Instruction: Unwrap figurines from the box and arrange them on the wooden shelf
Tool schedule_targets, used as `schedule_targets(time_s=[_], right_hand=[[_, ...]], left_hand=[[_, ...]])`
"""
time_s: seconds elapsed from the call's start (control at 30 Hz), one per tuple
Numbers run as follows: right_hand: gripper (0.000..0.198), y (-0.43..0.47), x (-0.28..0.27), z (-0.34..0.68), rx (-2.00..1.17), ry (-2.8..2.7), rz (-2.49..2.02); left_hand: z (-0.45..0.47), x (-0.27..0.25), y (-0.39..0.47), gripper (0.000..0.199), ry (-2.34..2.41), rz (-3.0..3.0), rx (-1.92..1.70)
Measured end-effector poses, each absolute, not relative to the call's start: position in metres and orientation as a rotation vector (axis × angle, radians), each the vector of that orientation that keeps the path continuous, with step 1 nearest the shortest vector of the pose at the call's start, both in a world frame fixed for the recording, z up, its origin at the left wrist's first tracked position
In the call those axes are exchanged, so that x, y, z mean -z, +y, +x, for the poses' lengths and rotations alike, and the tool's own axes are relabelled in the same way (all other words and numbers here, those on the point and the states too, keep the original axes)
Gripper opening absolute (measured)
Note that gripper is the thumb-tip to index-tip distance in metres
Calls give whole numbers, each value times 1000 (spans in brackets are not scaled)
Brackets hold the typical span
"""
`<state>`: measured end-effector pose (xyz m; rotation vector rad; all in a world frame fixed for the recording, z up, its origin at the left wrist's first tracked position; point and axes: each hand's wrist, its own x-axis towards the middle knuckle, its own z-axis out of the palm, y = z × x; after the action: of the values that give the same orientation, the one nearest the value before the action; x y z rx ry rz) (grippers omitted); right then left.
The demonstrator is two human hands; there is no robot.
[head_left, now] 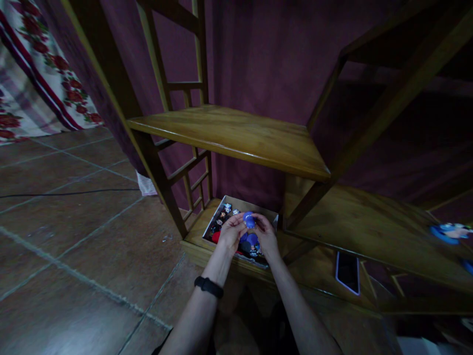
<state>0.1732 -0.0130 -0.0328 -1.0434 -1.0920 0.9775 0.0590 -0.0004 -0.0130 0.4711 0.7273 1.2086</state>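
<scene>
Both my hands hold a small blue-purple toy figure (249, 220) above an open box. Its exact shape is partly covered by my fingers. My left hand (232, 231) grips it from the left, with a black band on that wrist. From the right, the fingers of my right hand (265, 231) close on it. Beneath them, the shallow cardboard box (271, 215) holds several small figures, some white and blue (227, 207), some dark. A red piece (216, 237) and more purple pieces (253, 239) lie in it, partly hidden by my hands.
The box sits on the low board of a wooden shelf unit (229, 130), under a middle shelf. Slanting posts rise at left and right. A dark tray with a pale rim (347, 272) and a blue-based figure (451, 231) stand to the right. A black cable (70, 193) crosses the tiled floor.
</scene>
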Motion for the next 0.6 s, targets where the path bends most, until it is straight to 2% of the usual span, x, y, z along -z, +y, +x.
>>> schedule_targets(time_s=[0.33, 0.6], right_hand=[[28, -13, 37, 175, -1027, -1071, -1172], [33, -14, 43, 173, -1258, -884, -1086]], left_hand=[[63, 13, -4, 20, 856, 474, -1187], [65, 12, -5, 26, 944, 480, -1161]])
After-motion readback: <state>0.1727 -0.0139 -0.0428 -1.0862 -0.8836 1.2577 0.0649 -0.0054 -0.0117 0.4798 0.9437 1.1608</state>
